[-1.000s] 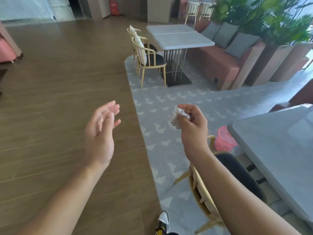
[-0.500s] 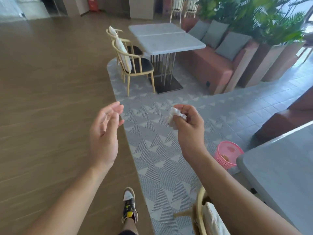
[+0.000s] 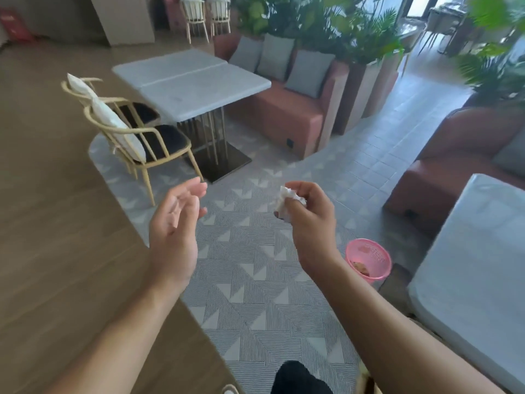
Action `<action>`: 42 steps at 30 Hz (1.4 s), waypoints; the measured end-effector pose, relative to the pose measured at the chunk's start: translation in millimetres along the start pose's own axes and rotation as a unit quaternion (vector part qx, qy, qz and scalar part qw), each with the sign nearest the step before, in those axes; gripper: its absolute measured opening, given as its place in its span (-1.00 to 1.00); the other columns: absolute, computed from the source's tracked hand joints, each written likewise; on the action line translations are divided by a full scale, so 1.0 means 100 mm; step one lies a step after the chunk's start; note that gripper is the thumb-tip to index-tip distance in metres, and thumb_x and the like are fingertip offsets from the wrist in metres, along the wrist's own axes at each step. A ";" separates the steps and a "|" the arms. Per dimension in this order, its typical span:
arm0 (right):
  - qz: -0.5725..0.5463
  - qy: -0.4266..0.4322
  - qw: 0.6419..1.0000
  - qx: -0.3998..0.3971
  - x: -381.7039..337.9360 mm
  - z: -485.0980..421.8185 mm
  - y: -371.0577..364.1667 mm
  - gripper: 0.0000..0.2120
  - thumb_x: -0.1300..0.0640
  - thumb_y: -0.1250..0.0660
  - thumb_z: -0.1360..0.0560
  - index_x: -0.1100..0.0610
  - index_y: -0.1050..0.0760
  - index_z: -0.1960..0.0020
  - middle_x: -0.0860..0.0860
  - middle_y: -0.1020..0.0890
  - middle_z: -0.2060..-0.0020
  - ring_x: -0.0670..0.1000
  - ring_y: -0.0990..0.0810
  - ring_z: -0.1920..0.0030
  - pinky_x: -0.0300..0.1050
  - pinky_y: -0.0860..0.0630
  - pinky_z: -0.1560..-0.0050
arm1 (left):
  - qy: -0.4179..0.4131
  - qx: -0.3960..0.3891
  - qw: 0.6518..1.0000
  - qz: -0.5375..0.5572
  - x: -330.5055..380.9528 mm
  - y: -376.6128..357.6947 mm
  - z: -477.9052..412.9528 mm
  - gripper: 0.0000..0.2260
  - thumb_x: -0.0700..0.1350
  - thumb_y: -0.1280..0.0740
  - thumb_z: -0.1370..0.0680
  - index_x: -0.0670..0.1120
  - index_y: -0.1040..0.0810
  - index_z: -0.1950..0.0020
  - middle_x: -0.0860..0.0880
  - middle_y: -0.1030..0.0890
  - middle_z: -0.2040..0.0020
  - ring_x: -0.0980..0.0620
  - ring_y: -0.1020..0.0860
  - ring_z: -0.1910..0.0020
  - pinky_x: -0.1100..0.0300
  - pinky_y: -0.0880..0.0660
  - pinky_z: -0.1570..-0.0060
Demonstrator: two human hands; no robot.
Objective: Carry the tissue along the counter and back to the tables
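Holding a crumpled white paper tissue wad [image 3: 287, 204], right hand [image 3: 311, 223] pinches it between thumb and curled fingertips, raised in mid-air over the grey triangle-patterned carpet [image 3: 255, 294]. Wad is small, wrinkled, irregular; no clean front end. Long axis roughly vertical, tilted slightly, upper tip poking above the thumb, lower end sticking out below toward the left hand. Left hand [image 3: 176, 231] is relaxed and empty, palm turned inward, fingers loosely extended, level with the wad but apart from it. Below right of the right wrist: round pink plastic mesh basket [image 3: 369, 258] on the floor with some brownish scraps inside, just beside the pale grey counter [image 3: 468, 280] at the right edge. Left: brown wood-plank floor [image 3: 56, 251]. Further out: two pale-yellow metal-frame chairs with dark seats [image 3: 142, 137] at a grey marble-top table [image 3: 190, 81], then a pink bench sofa with grey cushions [image 3: 284, 103] and green plants [image 3: 326, 24] behind.
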State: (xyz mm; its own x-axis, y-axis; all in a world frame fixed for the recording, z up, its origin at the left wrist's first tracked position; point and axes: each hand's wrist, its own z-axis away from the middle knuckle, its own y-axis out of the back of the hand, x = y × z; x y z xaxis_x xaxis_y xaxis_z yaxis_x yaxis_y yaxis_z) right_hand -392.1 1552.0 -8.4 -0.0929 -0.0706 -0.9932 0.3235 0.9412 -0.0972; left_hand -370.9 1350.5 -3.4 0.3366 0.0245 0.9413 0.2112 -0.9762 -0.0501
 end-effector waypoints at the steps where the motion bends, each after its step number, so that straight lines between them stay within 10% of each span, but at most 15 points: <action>1: -0.004 -0.005 1.000 0.017 0.03 -0.13 0.02 -0.78 0.24 -0.37 -0.61 -0.06 -0.65 0.05 -0.08 -0.67 0.11 0.10 -0.65 0.06 0.28 -0.69 -0.05 | 0.004 -0.014 1.000 0.000 -0.08 -0.08 -0.16 -0.81 0.03 -0.26 -0.68 0.20 -0.63 -0.22 0.03 -0.69 -0.24 -0.03 -0.60 -0.35 -0.14 -0.55 -0.31; 14: -0.060 -0.051 0.970 0.229 0.59 -2.22 1.19 -0.93 0.29 -0.39 -0.62 0.23 -0.60 -0.10 0.00 -0.62 0.14 -0.14 -0.62 0.31 -0.08 -0.65 0.13 | 0.044 -0.205 0.978 0.002 -1.17 -2.39 -1.65 -0.82 0.05 -0.25 -0.66 0.24 -0.62 -0.17 0.10 -0.68 -0.21 0.09 -0.61 -0.30 0.02 -0.58 -0.26; 33: -0.078 -0.127 0.877 0.456 1.12 -4.21 2.83 -0.94 0.28 -0.43 -0.59 0.17 -0.58 -0.04 0.12 -0.68 0.12 0.02 -0.67 0.18 -0.21 -0.57 0.21 | 0.118 -0.421 0.897 0.067 -2.42 -5.41 -2.82 -0.79 -0.01 -0.26 -0.62 0.07 -0.59 -0.22 0.02 -0.64 -0.22 0.00 -0.60 -0.26 0.01 -0.58 -0.22; 42: -0.104 -0.191 0.767 0.603 2.21 -4.54 3.33 -0.86 0.29 -0.40 -0.55 0.07 -0.62 0.01 0.10 -0.71 0.06 0.10 -0.70 0.05 0.28 -0.65 -0.18 | 0.199 -0.539 0.817 0.051 -3.52 -6.11 -2.81 -0.76 -0.07 -0.25 -0.63 0.03 -0.57 -0.27 -0.01 -0.63 -0.24 -0.01 -0.61 -0.30 0.07 -0.58 -0.23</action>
State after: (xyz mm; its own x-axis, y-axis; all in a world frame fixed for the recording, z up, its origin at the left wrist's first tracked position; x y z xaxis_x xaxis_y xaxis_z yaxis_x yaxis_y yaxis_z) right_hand -732.1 2000.2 -230.7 -0.0530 -0.4864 -0.8721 0.9968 -0.0785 -0.0167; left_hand -876.4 1878.2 -210.3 -0.0679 0.0692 0.9953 -0.8023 -0.5968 -0.0132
